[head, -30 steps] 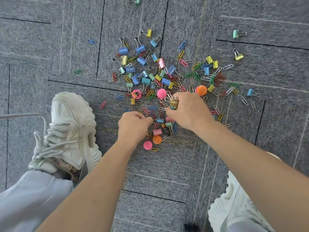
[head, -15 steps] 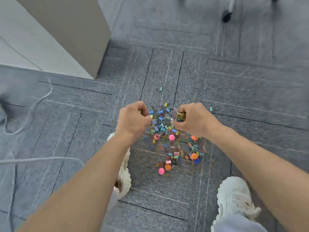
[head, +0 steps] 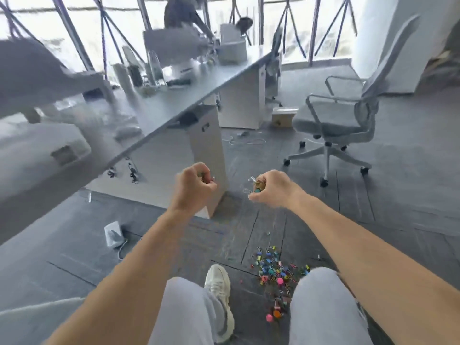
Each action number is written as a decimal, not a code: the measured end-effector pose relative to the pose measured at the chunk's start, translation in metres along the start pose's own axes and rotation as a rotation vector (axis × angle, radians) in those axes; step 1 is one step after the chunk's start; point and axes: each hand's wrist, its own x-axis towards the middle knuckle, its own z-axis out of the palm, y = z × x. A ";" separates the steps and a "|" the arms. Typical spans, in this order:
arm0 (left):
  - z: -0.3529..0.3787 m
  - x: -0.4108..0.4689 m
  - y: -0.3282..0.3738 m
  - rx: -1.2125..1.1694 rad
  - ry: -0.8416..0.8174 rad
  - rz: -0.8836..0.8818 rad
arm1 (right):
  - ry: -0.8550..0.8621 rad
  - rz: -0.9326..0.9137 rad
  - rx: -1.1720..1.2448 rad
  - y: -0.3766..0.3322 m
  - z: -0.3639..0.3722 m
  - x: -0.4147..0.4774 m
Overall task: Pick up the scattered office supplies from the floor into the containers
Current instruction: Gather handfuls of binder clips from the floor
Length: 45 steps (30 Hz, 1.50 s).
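Item: left hand (head: 194, 189), held up in front of the body, fingers curled into a fist round a few small metal clips (head: 207, 177) (only a glint shows between thumb and forefinger). Item: right hand (head: 272, 188), level with the left and near it, fingers clamped on a bunch of coloured binder clips and wire paper clips (head: 257, 187), with wire loops poking out on the thumb side. Item: unpicked heap of multicoloured clips and round pink and orange pieces (head: 275, 268), on the grey carpet-tile floor (head: 373, 200), well below both grips and nearer the body, between the trouser legs and beside a white trainer (head: 219, 285). Item: long grey desk (head: 179, 105), beyond the grips and to their left, its top blurred; no container can be picked out on it. Step in hand, by judgement: the carry, with both handfuls clear of the floor and bound for a container. Next move calls for finding that container, bringing each fist over its mouth and releasing low so nothing bounces out. The loose loops of the right handful look likeliest to slip.
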 end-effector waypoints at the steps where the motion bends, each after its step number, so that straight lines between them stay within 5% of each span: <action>1: -0.021 -0.012 0.005 0.012 0.025 0.018 | 0.008 -0.025 -0.002 -0.016 0.001 -0.014; 11: -0.167 -0.108 0.017 0.163 0.124 0.060 | -0.001 -0.259 -0.116 -0.150 0.019 -0.112; 23: -0.221 -0.086 0.004 0.245 0.160 0.111 | -0.101 -0.415 -0.129 -0.219 0.040 -0.054; 35: -0.263 0.083 -0.095 0.017 0.179 -0.058 | -0.121 -0.572 -0.038 -0.287 0.108 0.122; 41: -0.319 0.173 -0.141 0.165 0.166 0.000 | -0.176 -0.520 0.232 -0.323 0.141 0.205; 45: -0.356 0.200 -0.155 0.395 -0.061 -0.064 | -0.154 -0.582 0.258 -0.368 0.162 0.238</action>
